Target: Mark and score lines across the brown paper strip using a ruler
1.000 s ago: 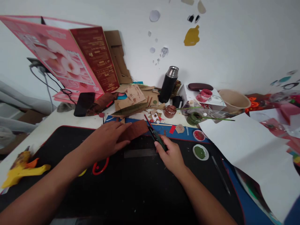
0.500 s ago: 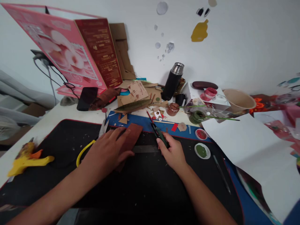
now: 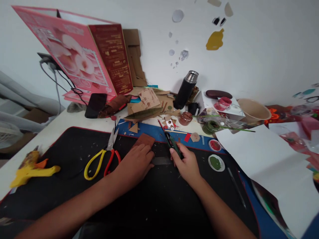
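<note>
My left hand (image 3: 136,163) lies over the lower part of a reddish-brown flat piece (image 3: 147,140) on the black mat, its fingers together and bent around it. The piece's upper end shows beyond the fingers; the rest is hidden beneath the hand. A dark green and black cutter (image 3: 172,144) is held in my right hand (image 3: 184,162), pointing up and left. Between the two hands a translucent ruler-like strip (image 3: 161,161) lies flat. Red and yellow handled scissors (image 3: 109,151) rest left of my left hand.
A yellow glue gun (image 3: 33,169) lies at the left. Behind are a phone (image 3: 96,105), cardboard scraps (image 3: 149,97), a black flask (image 3: 185,90) and paint jars (image 3: 185,118). Green (image 3: 216,163) and red paint lids (image 3: 215,145), a pen (image 3: 236,187) and white paper (image 3: 264,156) are at right.
My left hand has moved right and its fingers have drawn together over the brown piece, uncovering the scissors. My right hand still holds the cutter. The view has shifted slightly.
</note>
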Demonstrator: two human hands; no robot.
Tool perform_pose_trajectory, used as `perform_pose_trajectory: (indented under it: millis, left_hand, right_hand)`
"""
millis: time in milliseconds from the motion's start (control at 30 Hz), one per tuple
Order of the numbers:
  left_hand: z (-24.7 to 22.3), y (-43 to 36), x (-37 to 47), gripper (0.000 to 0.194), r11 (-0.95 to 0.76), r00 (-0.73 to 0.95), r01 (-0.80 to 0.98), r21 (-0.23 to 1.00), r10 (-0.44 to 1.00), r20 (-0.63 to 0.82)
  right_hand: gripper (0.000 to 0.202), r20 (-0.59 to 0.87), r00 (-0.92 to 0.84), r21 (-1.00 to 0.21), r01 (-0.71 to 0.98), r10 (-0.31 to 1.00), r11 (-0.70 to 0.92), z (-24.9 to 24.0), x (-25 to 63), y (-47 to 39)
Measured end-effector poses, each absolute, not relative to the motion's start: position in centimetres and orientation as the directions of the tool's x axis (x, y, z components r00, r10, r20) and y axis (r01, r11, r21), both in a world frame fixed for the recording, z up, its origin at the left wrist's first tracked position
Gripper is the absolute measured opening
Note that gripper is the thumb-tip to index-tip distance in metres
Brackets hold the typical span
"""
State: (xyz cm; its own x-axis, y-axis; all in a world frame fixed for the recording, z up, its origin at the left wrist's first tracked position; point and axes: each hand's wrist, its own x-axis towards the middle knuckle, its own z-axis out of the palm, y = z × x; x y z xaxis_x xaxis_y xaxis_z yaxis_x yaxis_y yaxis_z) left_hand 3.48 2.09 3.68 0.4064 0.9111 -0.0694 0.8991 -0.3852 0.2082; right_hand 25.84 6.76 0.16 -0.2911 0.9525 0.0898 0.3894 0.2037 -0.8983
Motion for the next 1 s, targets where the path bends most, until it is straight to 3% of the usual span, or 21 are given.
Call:
perform_pose_trajectory:
  millis: [567, 1000]
  left_hand:
    - [3.7, 2.8, 3.8, 0.008, -0.447, 0.524, 0.810, 0.379, 0.842, -0.127]
    - [4.0, 3.4, 4.2, 0.020, -0.318, 0.429, 0.787, 0.529, 0.898, -0.098]
  right_hand:
    - [0.026, 0.042, -0.270, -0.915, 0.376, 0.962, 0.146, 3.8, 27.2, 5.3]
    - [0.025, 0.055, -0.327, -0.918, 0.356, 0.943, 0.177, 3.5, 25.7, 5.2]
